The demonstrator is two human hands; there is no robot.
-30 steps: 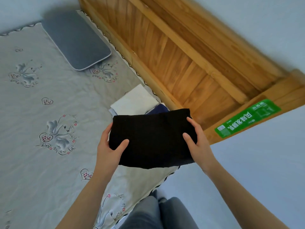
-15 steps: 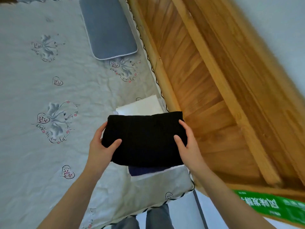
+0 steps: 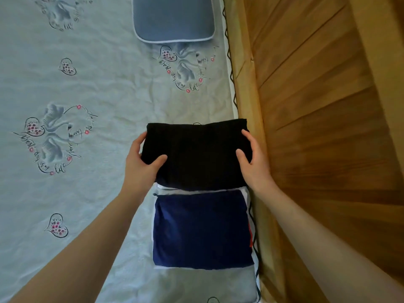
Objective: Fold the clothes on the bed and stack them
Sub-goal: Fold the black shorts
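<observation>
A folded black garment (image 3: 197, 154) is held flat between both hands near the bed's right edge. My left hand (image 3: 142, 162) grips its left side, thumb on top. My right hand (image 3: 253, 160) grips its right side, thumb on top. Just nearer to me lies a folded navy garment (image 3: 202, 229) on top of a white folded one (image 3: 246, 193), of which only the edges show. The black garment overlaps the far edge of this pile; whatever lies beneath it is hidden.
The bed sheet (image 3: 87, 88) is pale grey with heart and swan prints. A grey-blue pillow (image 3: 173, 18) lies at the far end. A wooden bed frame (image 3: 317, 127) runs along the right side.
Both hands carried the black garment forward over the bed, beyond the navy garment. The view has tilted down, so the navy piece is now fully exposed and the white one mostly covered.
</observation>
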